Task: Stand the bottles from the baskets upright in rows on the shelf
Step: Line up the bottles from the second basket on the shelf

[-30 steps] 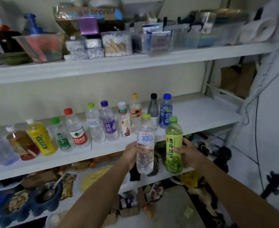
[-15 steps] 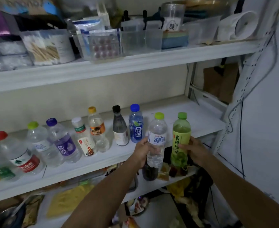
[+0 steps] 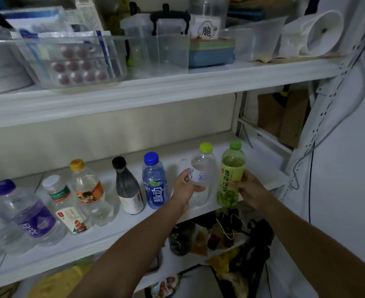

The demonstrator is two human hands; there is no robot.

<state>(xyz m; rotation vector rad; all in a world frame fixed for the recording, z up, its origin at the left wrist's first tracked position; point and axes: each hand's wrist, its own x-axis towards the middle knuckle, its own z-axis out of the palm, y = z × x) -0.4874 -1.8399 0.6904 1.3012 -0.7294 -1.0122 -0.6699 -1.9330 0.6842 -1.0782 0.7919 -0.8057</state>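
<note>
My left hand [image 3: 184, 188] grips a clear water bottle [image 3: 203, 168] with a yellow-green cap, upright on the white middle shelf [image 3: 261, 166]. Beside it, my right hand [image 3: 249, 188] grips a green tea bottle [image 3: 231, 175] with a green cap, also upright, near the shelf's front edge. To their left stands a row of upright bottles: a blue one [image 3: 154, 181], a dark one [image 3: 126, 186], an orange-labelled one [image 3: 89, 190], a white-capped one [image 3: 64, 205] and a purple-labelled one [image 3: 26, 214]. No basket is in view.
The upper shelf [image 3: 177, 91] carries clear plastic containers [image 3: 69, 61] and a white fan [image 3: 319, 33]. Bare shelf lies behind and right of the held bottles. A lower shelf [image 3: 183, 263] holds jars and packets. Cables hang along the white wall [image 3: 349, 168] at right.
Both hands have carried their bottles up and forward from in front of the shelf edge onto the middle shelf, right of the blue bottle. The view has shifted to the right.
</note>
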